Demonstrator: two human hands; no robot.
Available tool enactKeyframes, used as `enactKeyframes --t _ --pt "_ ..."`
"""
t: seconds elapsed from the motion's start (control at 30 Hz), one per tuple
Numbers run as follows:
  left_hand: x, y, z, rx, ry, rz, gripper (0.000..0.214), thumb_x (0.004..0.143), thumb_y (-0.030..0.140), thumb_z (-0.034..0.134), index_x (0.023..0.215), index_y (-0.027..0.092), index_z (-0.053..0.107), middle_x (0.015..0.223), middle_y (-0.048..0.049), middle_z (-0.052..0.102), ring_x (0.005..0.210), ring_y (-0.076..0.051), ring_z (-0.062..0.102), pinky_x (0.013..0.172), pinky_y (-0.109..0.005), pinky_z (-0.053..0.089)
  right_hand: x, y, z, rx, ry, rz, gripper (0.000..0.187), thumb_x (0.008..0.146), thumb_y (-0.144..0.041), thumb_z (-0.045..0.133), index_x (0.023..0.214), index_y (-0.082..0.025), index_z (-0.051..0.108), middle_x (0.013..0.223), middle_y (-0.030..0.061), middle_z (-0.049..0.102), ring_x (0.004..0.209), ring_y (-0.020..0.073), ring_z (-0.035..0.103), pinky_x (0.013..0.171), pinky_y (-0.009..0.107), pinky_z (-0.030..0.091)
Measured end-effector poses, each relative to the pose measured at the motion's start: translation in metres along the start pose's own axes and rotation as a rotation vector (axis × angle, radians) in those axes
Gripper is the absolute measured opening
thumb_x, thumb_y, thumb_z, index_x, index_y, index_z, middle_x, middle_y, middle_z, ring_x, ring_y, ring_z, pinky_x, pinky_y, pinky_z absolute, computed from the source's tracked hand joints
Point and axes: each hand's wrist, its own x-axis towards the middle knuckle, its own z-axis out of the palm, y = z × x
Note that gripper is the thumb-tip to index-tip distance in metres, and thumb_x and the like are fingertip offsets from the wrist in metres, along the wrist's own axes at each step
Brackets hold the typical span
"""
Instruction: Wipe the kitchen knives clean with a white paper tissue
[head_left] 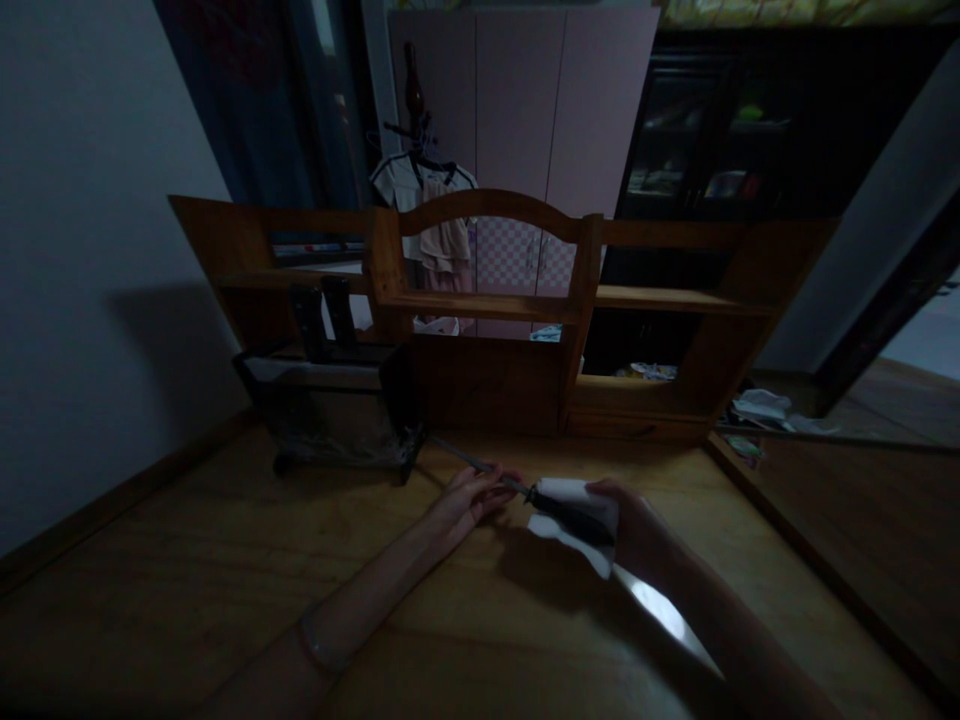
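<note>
Between my hands is a sharpening steel (574, 520), with a black handle and a long thin metal rod that points up and left. My left hand (472, 492) pinches the rod a little before the handle, fingers bent round it. A white paper towel (566, 490) lies around and behind the black handle. My right hand (634, 520) is closed on that towel at the handle's end, and its fingers are mostly hidden behind it. Left of the rod's tip stands a dark knife block (330, 420) with clear sides, holding two black-handled knives (322, 315).
Across the back of the wooden tabletop (360, 610) runs a wooden shelf unit (487, 305). A pale wall (97, 250) borders the left side. Clothes on a rack (427, 200), pink cupboard doors (517, 120) and a dark cabinet (697, 150) stand beyond. The room is dim.
</note>
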Motion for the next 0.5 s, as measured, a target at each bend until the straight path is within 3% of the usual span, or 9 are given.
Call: enactKeyframes --t 0.23,0.5 --pt "0.005 -0.007 -0.007 0.009 0.081 -0.035 0.023 0.079 0.023 0.068 0.094 0.010 0.056 0.102 -0.0178 0.068 0.090 -0.026 0.068 0.081 -0.033 0.056 0.014 0.001 -0.021 -0.001 0.090 -0.050 0.025 0.076 -0.028 0.047 0.077 -0.009 0.063 0.067 0.0105 0.069 0.060 0.0201 0.064 0.060 0.027 0.052" --pt "0.004 -0.005 -0.004 -0.033 0.105 -0.026 0.015 0.078 0.019 0.068 0.086 0.009 0.060 0.097 -0.0159 0.070 0.088 -0.024 0.069 0.082 -0.032 0.056 0.013 -0.002 -0.020 -0.023 0.197 -0.143 0.022 0.072 -0.027 0.051 0.078 -0.008 0.060 0.066 0.0122 0.068 0.060 0.0236 0.065 0.060 0.033 0.054"
